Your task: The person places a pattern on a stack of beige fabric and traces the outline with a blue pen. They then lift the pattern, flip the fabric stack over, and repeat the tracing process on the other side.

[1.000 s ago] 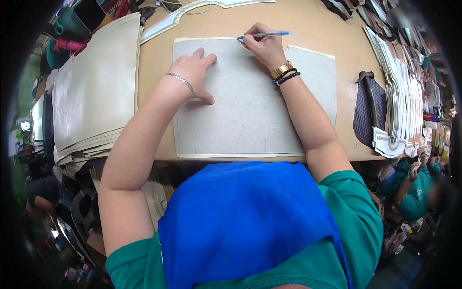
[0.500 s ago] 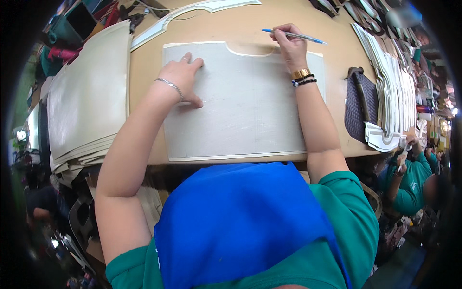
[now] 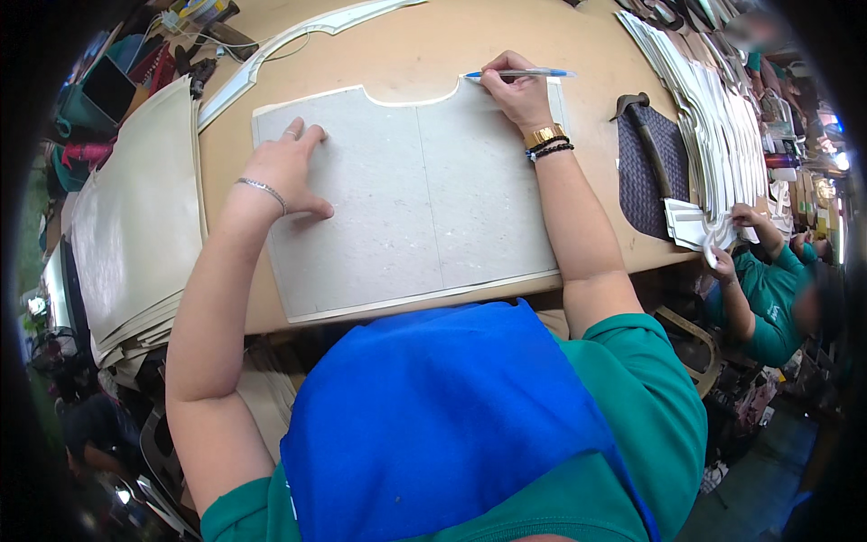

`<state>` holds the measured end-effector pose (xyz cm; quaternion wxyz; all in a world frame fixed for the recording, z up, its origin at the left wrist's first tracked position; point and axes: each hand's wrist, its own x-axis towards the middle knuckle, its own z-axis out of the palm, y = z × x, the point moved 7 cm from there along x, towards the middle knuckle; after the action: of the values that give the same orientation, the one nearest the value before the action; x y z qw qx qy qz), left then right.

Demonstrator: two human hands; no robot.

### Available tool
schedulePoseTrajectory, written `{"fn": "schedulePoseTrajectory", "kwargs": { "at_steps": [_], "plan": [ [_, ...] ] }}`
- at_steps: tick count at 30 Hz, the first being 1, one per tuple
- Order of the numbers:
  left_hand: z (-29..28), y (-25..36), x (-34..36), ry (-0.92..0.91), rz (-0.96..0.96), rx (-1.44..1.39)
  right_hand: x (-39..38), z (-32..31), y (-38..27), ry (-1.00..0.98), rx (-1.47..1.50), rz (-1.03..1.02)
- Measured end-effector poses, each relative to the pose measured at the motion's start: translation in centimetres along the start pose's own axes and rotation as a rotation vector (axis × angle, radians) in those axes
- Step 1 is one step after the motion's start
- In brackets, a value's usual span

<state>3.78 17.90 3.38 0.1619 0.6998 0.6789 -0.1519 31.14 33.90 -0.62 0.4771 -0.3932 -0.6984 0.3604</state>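
Pressing board with spread left hand at its ten o'clock, pinching pen in right hand at one.
Expect board, flat along table's six-o'clock edge, light, stiff, smooth; lift by opposite edges. Expect pen light, rigid; hold near tip.

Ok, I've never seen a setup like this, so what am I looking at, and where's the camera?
There's no machine here, just a person's two bare hands. Every picture comes from one wide fisheye camera worn on the head, looking down, so straight edges bend near the rim. On the tan table lies a grey sheet with a curved notch in its far edge. The left hand is spread on it; the right hand holds a blue-ended pen near the notch. Pale stacked sheets sit to the left, a hammer to the right.
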Motion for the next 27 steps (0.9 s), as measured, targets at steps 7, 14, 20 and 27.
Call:
{"fn": "schedulePoseTrajectory", "kwargs": {
  "at_steps": [7, 14, 20, 27],
  "plan": [
    [-0.1, 0.1, -0.2, 0.013, 0.011, 0.016, 0.0, 0.1, -0.1, 0.004, -0.073, -0.022],
    [-0.3, 0.2, -0.3, 0.048, 0.023, 0.041, -0.1, -1.0, -0.1, 0.064, 0.122, 0.136],
    [3.2, -4.2, -2.7, 0.442, 0.046, -0.141, -4.3, -8.5, -1.7, 0.129, -0.38, 0.022],
    [6.0, -5.3, -4.6, 0.64, -0.131, -0.318, -9.2, -11.3, -1.6, 0.125, -0.543, 0.075]
  ]
}}
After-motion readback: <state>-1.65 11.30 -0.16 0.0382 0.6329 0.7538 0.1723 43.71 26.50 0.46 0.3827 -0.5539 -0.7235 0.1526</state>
